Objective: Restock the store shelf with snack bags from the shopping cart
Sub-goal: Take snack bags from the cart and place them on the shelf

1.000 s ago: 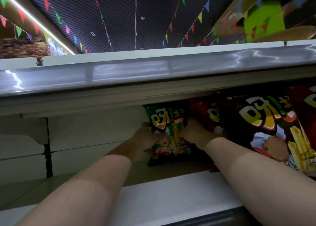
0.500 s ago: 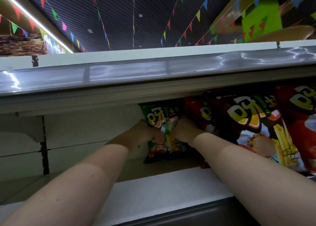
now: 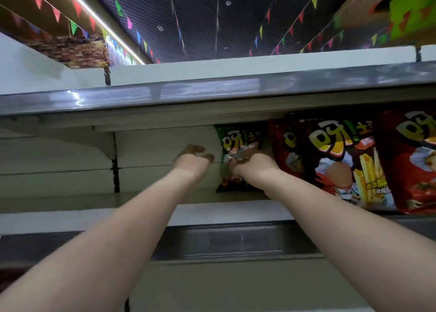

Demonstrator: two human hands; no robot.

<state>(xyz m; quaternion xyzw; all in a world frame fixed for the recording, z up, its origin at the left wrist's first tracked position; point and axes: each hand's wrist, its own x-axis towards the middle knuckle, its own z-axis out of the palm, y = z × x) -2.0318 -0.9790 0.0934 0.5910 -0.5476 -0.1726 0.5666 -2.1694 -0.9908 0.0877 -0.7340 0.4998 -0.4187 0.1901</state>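
1. The shelf [image 3: 224, 213] fills most of the view. Its whole left stretch, from about 9 o'clock in to the centre, is bare, so that's clearly the gap being filled.
2. Red snack bags [image 3: 349, 160] are packed upright from 3 o'clock inward, faces out and leaning back a bit. I'd guess that's so shoppers can read the fronts.
3. The green snack bag [image 3: 238, 141] stands just right of centre, touching the red row's left end. It's set deep against the back panel, upright — it looks like the row is growing leftward one bag at a time.
4. Right hand [image 3: 253, 164] is on the green bag, fingers curled around its middle front, probably steadying it so it doesn't flop forward.
5. Left hand [image 3: 193, 158] sits at about 9 o'clock of that bag, just beside it and not touching — fingers loose and half-curled, holding nothing.
6. The cart isn't in view.
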